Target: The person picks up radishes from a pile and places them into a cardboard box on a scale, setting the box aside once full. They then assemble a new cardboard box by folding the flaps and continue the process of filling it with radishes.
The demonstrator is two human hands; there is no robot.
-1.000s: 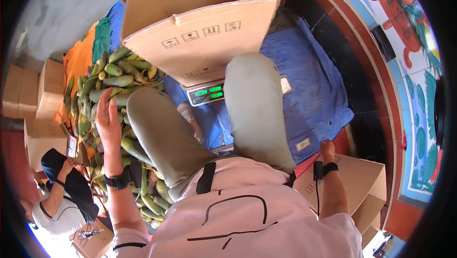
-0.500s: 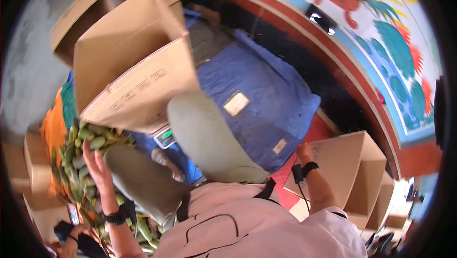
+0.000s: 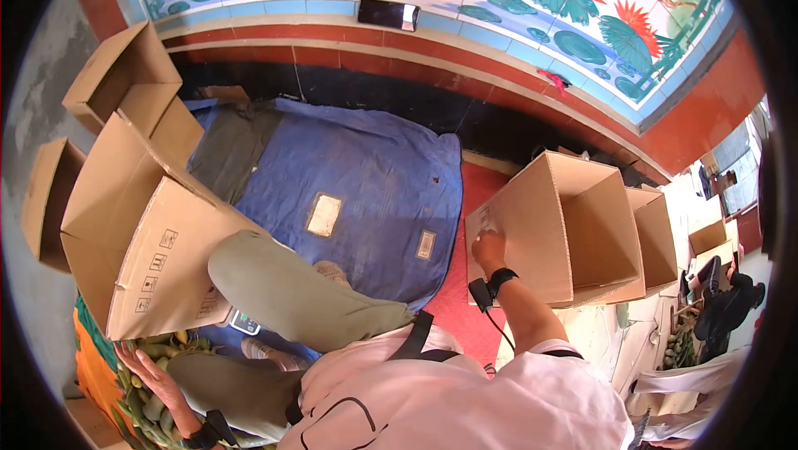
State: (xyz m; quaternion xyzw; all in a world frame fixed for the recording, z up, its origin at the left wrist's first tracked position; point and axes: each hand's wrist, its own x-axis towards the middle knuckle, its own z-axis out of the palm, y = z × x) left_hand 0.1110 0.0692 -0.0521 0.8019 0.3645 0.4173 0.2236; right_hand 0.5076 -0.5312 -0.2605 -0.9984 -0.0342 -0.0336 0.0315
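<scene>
My left hand (image 3: pixel 150 375) has its fingers stretched out, just below the lower edge of a large open cardboard box (image 3: pixel 170 259). Beneath that hand lies a heap of long green produce (image 3: pixel 154 408), some of it yellowish. The large box leans beside my raised knee, over a small scale whose display (image 3: pixel 244 322) shows at its bottom edge. On the other side, my right hand (image 3: pixel 490 246) is against the side wall of another open cardboard box (image 3: pixel 525 230); its fingers are bent toward the cardboard and partly hidden.
A blue cloth sheet (image 3: pixel 366 176) with two pale labels covers the stack or floor ahead. More cardboard boxes (image 3: pixel 125 76) stand at the far left. A phone (image 3: pixel 387 14) rests on the tiled wall ledge. At the right edge is another person's sleeve (image 3: pixel 690 379).
My view has turned to the right, so the wall and right-hand boxes show more. My right hand has come onto the box's side. My left hand remains outstretched by the produce.
</scene>
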